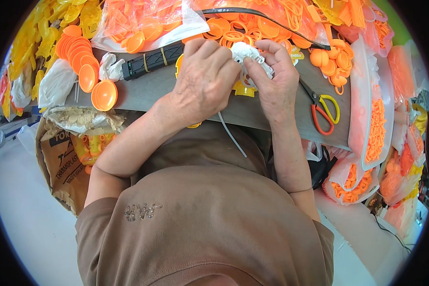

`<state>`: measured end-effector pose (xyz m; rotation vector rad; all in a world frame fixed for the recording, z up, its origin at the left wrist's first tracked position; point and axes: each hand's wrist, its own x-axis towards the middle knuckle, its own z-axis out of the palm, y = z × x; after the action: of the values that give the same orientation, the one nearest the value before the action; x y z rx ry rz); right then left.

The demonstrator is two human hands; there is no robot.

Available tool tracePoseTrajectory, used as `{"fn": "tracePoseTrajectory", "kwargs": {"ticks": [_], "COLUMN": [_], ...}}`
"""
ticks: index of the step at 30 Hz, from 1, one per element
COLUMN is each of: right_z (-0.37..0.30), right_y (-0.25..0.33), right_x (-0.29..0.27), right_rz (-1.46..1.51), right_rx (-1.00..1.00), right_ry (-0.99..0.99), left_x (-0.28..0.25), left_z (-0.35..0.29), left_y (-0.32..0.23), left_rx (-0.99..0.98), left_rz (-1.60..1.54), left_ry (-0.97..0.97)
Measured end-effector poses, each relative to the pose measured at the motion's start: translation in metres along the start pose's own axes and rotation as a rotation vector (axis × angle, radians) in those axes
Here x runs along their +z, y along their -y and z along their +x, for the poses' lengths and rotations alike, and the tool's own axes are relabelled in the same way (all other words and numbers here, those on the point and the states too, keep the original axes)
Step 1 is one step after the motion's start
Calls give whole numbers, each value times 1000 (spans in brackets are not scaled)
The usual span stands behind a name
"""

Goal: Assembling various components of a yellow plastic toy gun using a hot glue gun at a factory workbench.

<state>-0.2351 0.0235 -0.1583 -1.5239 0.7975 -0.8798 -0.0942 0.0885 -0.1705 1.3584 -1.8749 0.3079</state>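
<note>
My right hand (276, 76) grips a small white plastic part (252, 55) with openings and ridges, thumb pressed on its face. Beside it my left hand (202, 78) is closed, back turned up, its fingertips close to the white part; what they pinch is hidden. A thin translucent tube (232, 137) hangs from beneath the left hand toward my lap. Under the white part shows a yellow plastic piece (244, 89). Another yellow edge (178, 66) peeks out behind the left hand.
Scissors (323, 107) with red and yellow handles lie right of my hands on the grey table (143, 97). Orange cups (104, 95) and a black banded strip (152, 63) are at left. Orange rings (233, 36) and bags line the back; a paper sack (57, 162) stands lower left.
</note>
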Motion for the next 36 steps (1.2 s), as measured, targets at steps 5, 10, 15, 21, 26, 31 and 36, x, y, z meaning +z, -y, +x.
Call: {"fn": "tracePoseTrajectory", "kwargs": {"ticks": [5,10,15,21,26,31,36], "right_z": [-2,-3,-6,-14,-19,-17,-27], "right_y": [2,2,7,16,22,18,-7], "right_x": [4,3,0,-3,-8,-52,-51], "right_rz": [102,116,44,-92,-97,179,-672], "right_rx": [55,75,68,39,20,42,-312], "right_ry": [-40,-28,39,143,172,215,449], "left_x": [-1,-7,-16,-8,-17,-19,-13], "left_z": [-3,-8,3,3,4,1,-3], "left_y": [-1,8,11,7,1,2,1], "left_rx": [44,67,75,198,142,25,-10], "left_rz": [-25,-51,-80,-20,-88,-175,-226], "left_ry": [-4,1,85,57,140,25,8]}}
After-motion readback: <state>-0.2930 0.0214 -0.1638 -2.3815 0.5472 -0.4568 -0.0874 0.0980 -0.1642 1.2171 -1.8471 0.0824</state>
